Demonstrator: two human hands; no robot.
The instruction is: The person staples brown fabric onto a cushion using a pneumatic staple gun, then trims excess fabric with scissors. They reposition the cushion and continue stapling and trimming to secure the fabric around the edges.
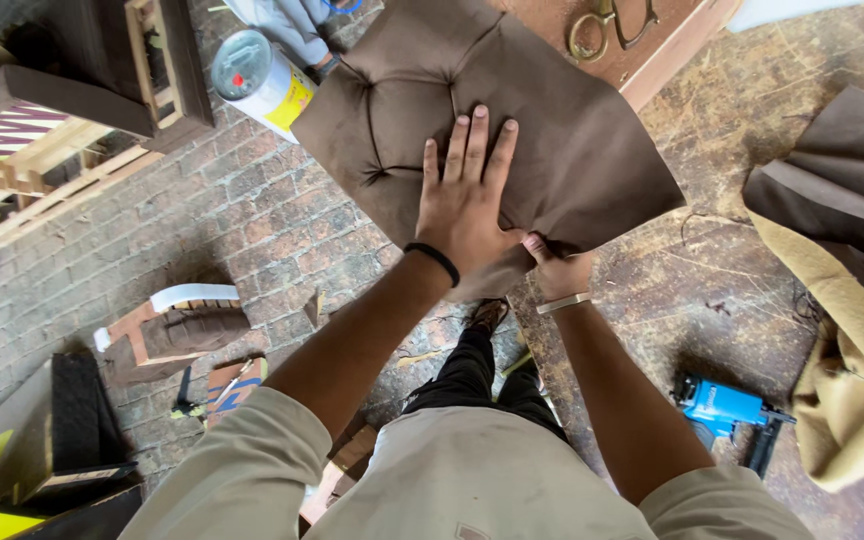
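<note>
A brown tufted cushion panel (552, 110) covered in fabric lies tilted over the worn wooden bench (712, 290) in the head view. My left hand (464, 195) presses flat on its top, fingers spread, with a black band at the wrist. At the cushion's near edge my right hand (555, 268) grips the fabric from below, a pale band on its wrist. The fingers of that hand are partly hidden under the fabric.
A blue staple gun (727, 410) lies on the bench at the right. Brown and tan fabric (842, 300) is heaped at the right edge. Scissors (612, 22) rest on a board at the top. A spray can (257, 75), wooden furniture frames (72, 120) and upholstered pieces (177, 325) stand on the brick floor.
</note>
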